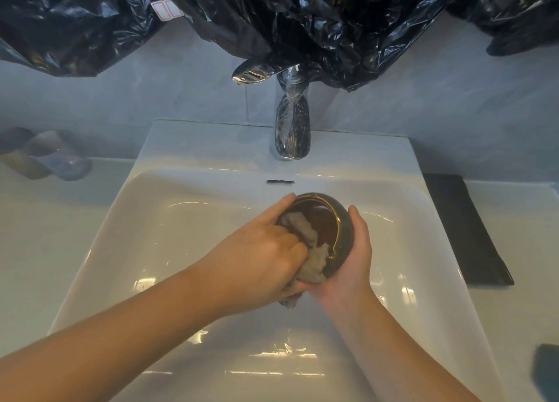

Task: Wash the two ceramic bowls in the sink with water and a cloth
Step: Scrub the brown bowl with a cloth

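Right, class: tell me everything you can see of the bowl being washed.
The bowl is small, round and glossy, ceramic by its look: dark outside, reddish-brown inside, with a thin gold rim. It is tipped on its side, its opening facing left, and is held above the basin of the white sink. The right hand cups its outer wall from beneath. The left hand presses a grey cloth into its inside.

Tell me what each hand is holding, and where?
The right hand cups the dark gold-rimmed ceramic bowl by its outer side; the left hand grips the beige cloth inside it.
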`<state>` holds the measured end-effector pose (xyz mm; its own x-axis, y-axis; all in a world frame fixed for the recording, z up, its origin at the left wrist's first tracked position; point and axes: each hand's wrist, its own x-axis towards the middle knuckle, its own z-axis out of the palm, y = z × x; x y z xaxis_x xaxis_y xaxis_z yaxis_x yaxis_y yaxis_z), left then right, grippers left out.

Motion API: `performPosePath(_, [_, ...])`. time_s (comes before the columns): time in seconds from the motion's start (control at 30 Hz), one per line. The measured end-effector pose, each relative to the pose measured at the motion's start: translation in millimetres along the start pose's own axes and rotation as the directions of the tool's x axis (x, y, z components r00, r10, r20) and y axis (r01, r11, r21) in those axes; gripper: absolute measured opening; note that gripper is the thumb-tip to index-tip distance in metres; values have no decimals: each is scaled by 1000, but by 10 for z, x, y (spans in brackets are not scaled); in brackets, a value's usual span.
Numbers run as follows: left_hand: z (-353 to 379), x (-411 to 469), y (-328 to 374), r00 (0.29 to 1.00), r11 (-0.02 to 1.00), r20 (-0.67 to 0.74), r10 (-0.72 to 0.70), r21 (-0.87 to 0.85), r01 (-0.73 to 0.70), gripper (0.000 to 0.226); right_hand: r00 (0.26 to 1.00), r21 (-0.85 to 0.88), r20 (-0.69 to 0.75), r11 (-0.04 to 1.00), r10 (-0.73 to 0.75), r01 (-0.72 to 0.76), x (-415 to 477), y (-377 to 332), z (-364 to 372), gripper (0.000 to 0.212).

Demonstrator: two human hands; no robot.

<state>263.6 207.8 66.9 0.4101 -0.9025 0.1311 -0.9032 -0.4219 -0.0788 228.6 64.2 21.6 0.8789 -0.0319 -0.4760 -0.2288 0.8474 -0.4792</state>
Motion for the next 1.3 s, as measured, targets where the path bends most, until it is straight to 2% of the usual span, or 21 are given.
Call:
performPosePath(0.1, [33, -18, 47, 997, 985, -79, -26, -172, 12, 27, 1000, 2, 17, 1000, 26, -26, 6, 22, -29, 60])
performPosePath(0.2, [51, -46, 92, 986, 877, -99, -137, -475, 74, 19, 995, -30, 46, 996, 85, -84, -5, 29, -24, 71])
performPosePath(0.3, [81, -90, 90, 977, 777, -81, -199, -621, 107, 29, 990, -92, 84, 990, 113, -105, 14, 37, -25, 86])
performPosePath(0.37, [67, -114, 75, 979, 787, -86, -186, -610, 96, 35, 990, -115, 85, 988, 115, -105, 37, 45, -34, 94])
performPosePath(0.43, [18, -124, 61, 987, 835, -84, -138, -546, 71, 38, 990, -104, 80, 989, 114, -105, 33, 29, -29, 81])
performPosePath(0.5, [-51, -110, 40, 995, 908, -68, -70, -418, 35, 41, 990, -73, 82, 991, 115, -109, 17, 2, -27, 63])
performPosePath(0.63, [-154, -30, -7, 1000, 985, 25, 13, -172, -9, 49, 990, -18, 91, 994, 112, -111, -1, 10, -31, 63])
performPosePath(0.77, [-181, 33, -19, 996, 999, 75, -45, -23, 47, 66, 994, -15, 44, 995, 101, -100, 10, 3, -11, 65])
performPosePath(0.9, [-187, 29, 69, 970, 969, 206, -128, 236, 78, 85, 999, -17, 25, 999, 41, -40, -19, 9, 6, 60])
performPosePath(0.97, [-179, 24, 105, 968, 939, 209, -139, 337, 62, 84, 1000, -34, 23, 999, 16, -15, -21, 7, 3, 59])
performPosePath(1.07, [-178, 60, 88, 990, 946, 135, -45, 324, -1, 71, 1000, -32, 14, 999, -16, 16, -22, -2, 15, 59])
performPosePath(1.17, [-181, 106, 80, 996, 974, 84, 9, 224, -28, 55, 1000, -10, 14, 1000, -6, 7, -13, 16, -4, 63])
performPosePath(1.23, [-147, 103, 103, 998, 997, 55, -11, 71, 8, 40, 999, -4, 32, 1000, 16, -16, -19, 25, -16, 65])
performPosePath(1.3, [-112, 86, 117, 998, 976, 5, -69, -208, 69, 23, 998, -8, 54, 999, 34, -33, -20, 13, 4, 69])
